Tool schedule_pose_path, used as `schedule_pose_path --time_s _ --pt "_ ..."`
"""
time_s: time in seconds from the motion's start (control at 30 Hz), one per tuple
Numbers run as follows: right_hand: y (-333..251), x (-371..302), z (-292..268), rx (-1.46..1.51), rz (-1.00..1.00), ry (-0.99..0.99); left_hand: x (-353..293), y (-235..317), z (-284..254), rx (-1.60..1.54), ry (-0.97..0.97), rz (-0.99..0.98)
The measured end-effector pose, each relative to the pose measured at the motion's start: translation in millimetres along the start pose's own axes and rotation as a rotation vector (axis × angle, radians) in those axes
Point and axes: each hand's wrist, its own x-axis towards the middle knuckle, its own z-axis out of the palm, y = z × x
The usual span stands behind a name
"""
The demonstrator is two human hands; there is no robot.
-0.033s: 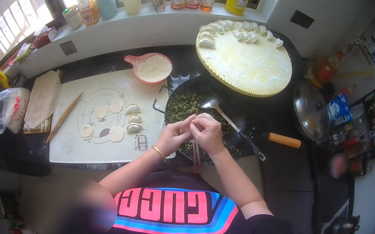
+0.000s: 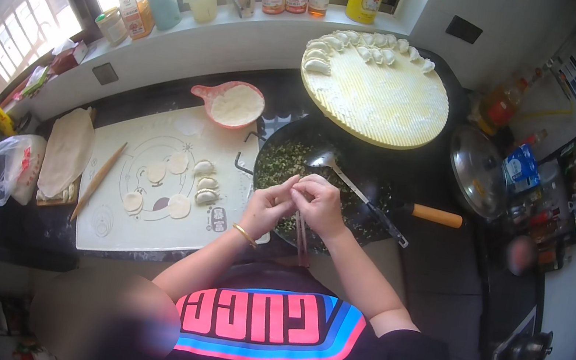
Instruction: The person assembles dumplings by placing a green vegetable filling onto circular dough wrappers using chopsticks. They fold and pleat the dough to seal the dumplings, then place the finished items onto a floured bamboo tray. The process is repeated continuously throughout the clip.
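Observation:
My left hand [image 2: 269, 207] and my right hand [image 2: 319, 205] meet above a dark pan with chopped green filling [image 2: 283, 161]. Both are closed, with fingertips and thumbs pinched together; whatever is between them is hidden by the fingers. A slotted metal spoon [image 2: 348, 178] with a dark handle lies across the pan, right of my hands. Narrow pinkish sticks [image 2: 302, 242] stick out over the near rim, below my hands. Left of the pan, a white mat [image 2: 106, 175] bears several round dough wrappers [image 2: 179, 206] and a short column of folded dumplings [image 2: 207, 184].
A round ridged tray [image 2: 381, 104] with several dumplings along its far edge stands behind the pan. A pink ladle-shaped bowl [image 2: 239, 106] of flour sits behind the mat. A rolling pin [image 2: 99, 180] lies at the mat's left, beside a dough sheet [image 2: 67, 154]. A glass lid [image 2: 479, 171] leans right.

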Motion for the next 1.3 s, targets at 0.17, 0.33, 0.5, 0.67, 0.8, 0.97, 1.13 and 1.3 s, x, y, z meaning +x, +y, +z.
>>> schedule_pose_path --time_s 0.17,0.33,0.5,0.67,0.8,0.97,1.13,1.3 --pt "-3.4 1.9 -10.1 -0.047 0.135 -0.088 0.1 2.5 2.2 -0.038 0.023 0.048" --pt "4.8 -0.4 -3.2 -0.011 0.055 -0.034 1.0 4.7 3.9 0.030 0.014 0.023" --pt "5.5 -2.2 -11.6 -0.029 0.192 -0.101 3.2 -1.5 2.1 0.097 0.051 0.117" --pt "8.7 -6.0 -4.2 -0.104 0.075 -0.044 2.0 -4.0 8.0 0.204 0.032 0.128" --pt "7.7 -5.1 -10.3 -0.042 0.145 -0.077 5.0 -10.6 2.9 0.150 0.057 0.104" --pt "5.2 -4.5 -16.6 -0.089 0.223 -0.133 1.2 -3.1 7.1 0.204 -0.003 0.123" --pt "11.2 -12.4 -1.9 -0.007 0.151 -0.006 2.8 -7.2 8.9 0.213 -0.022 0.136" --pt "5.1 -11.0 -9.7 -0.015 0.227 -0.014 1.5 -7.7 7.3 0.249 0.048 0.150"
